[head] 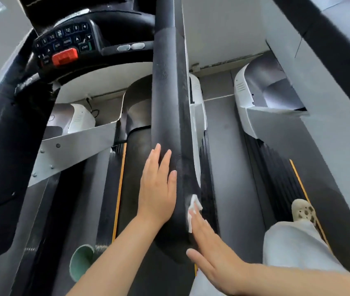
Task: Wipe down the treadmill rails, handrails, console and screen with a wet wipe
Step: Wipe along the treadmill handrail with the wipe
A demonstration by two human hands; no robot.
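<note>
A thick black padded handrail (pixel 169 103) runs down the middle of the head view. My left hand (pixel 158 186) lies flat with straight fingers on its left side. My right hand (pixel 210 251) presses a white wet wipe (pixel 193 208) against the rail's right side near its lower end, fingers straight. The console (pixel 67 43) with its buttons and red stop key sits at the upper left. The screen is out of view above it.
The black treadmill belt (pixel 135 167) with a yellow edge line lies below the handrail. A second treadmill (pixel 276 167) stands to the right, with my leg and a pale clog (pixel 303 210) beside it. A green cup-like object (pixel 82 261) sits at lower left.
</note>
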